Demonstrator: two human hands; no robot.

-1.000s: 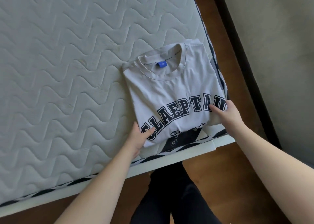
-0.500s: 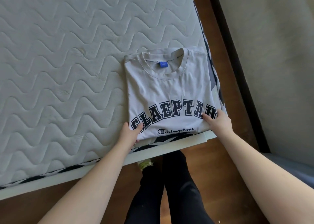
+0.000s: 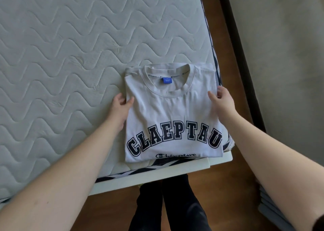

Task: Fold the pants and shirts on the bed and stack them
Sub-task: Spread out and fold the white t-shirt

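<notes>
A folded white T-shirt (image 3: 168, 111) with dark block lettering and a blue neck label lies face up at the near right corner of the mattress (image 3: 61, 73). My left hand (image 3: 121, 104) holds its left edge, thumb on top of the cloth and fingers at the side. At the right edge my right hand (image 3: 221, 101) does the same, thumb on the fabric and fingers curled round the edge. The shirt's right side reaches the mattress edge. No pants or other shirts are in view.
The quilted mattress stretches away to the left and back. A white bed frame (image 3: 157, 176) runs along its near edge, with wooden floor (image 3: 228, 195) and my black-clad legs (image 3: 168, 204) below it. A grey surface (image 3: 280, 55) lies to the right, beyond a dark strip.
Both hands have moved from the shirt's bottom corners up to its sides near the shoulders. The shirt now lies squarer to the mattress edge, its lower fold tucked flat.
</notes>
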